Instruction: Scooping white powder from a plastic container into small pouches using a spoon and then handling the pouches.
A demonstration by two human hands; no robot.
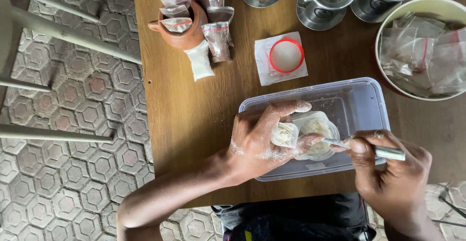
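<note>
Near the table's (184,105) far left corner, a clay pot (180,30) props filled sachets upright. The left hand (259,141) grips a small open plastic bag (284,134) over the clear plastic tub (369,100) at the near edge, so spilled powder is likely caught. The right hand (388,166) pinches a metal spoon (374,149), its tip at the bag's mouth. A bowl (388,23) of empty bags sits at the far right corner.

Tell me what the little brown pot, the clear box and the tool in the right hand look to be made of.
Pot: likely unglazed clay, matte reddish-brown. Box: clear plastic, see-through with a soft sheen. Tool: probably metal, silvery and shiny.
</note>
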